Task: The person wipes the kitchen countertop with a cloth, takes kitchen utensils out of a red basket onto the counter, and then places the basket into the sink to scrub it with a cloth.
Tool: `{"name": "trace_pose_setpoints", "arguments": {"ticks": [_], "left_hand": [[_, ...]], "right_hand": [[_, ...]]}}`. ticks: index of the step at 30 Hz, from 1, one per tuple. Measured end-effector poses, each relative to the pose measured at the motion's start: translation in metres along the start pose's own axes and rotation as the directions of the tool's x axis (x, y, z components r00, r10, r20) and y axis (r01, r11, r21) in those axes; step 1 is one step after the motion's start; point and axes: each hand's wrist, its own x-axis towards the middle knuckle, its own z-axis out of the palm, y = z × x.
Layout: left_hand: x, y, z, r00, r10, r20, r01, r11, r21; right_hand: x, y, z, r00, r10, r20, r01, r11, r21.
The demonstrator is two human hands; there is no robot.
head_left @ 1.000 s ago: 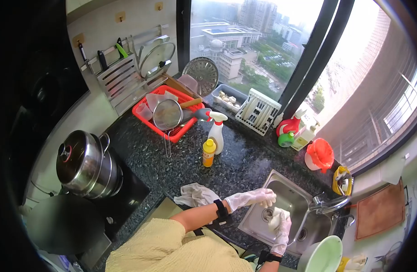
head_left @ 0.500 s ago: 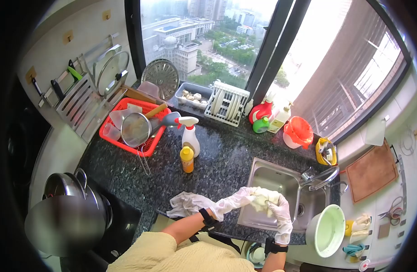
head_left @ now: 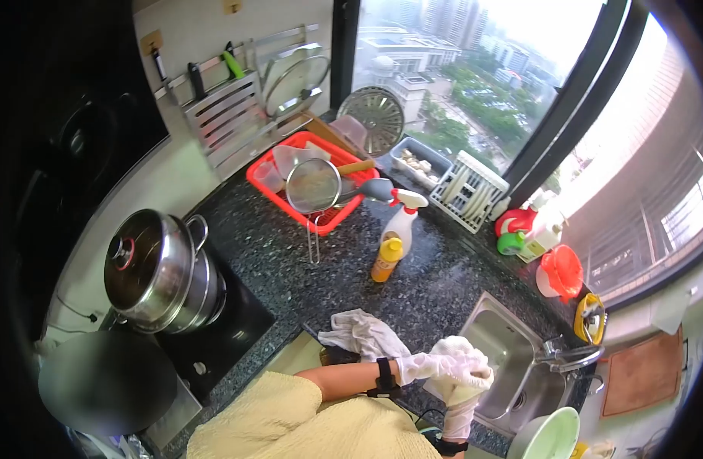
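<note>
Both my hands wear thin whitish gloves and are pressed together over the left edge of the steel sink [head_left: 485,325]. My left hand [head_left: 449,359] has its fingers closed around a pale, bunched cloth [head_left: 452,390]. My right hand [head_left: 474,376] is closed against the same bundle from the right. Much of the cloth is hidden between the hands, and single fingers are hard to separate. A crumpled white rag [head_left: 363,334] lies on the counter's front edge, beside my left forearm. Further back stand a white spray bottle [head_left: 399,229] and a yellow-capped bottle [head_left: 387,260].
Left is a steel pot [head_left: 156,268] on the black cooktop [head_left: 248,306]. A red basket [head_left: 332,223] holds a strainer [head_left: 313,186]. Along the window stand a dish rack [head_left: 467,191] and soap bottles [head_left: 516,229]. A green-white basin [head_left: 546,436] sits right of the sink.
My view has turned left, bringing the pot and cooktop further in. My hands have come closer together, and the cloth shows less between them.
</note>
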Motion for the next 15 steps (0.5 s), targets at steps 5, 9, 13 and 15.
{"name": "trace_pose_setpoints", "arguments": {"ticks": [5, 9, 13, 15], "left_hand": [[-0.033, -0.051, -0.013, 0.953, -0.239, 0.187, 0.272, 0.398, -0.876], [-0.088, -0.044, -0.070, 0.953, -0.303, 0.018, 0.166, 0.470, -0.867], [-0.174, -0.088, -0.150, 0.803, -0.575, -0.158, 0.166, 0.470, -0.867], [-0.220, -0.129, -0.188, 0.480, -0.826, -0.295, 0.209, 0.434, -0.877]], "right_hand": [[-0.008, 0.050, -0.036, 0.978, 0.095, -0.184, -0.136, 0.966, -0.220], [0.008, 0.026, 0.013, 0.984, -0.150, 0.100, 0.141, 0.298, -0.944], [0.019, 0.027, -0.011, 0.990, -0.091, -0.107, 0.037, 0.904, -0.426], [0.035, 0.019, 0.009, 0.997, -0.042, -0.062, 0.021, 0.952, -0.305]]}}
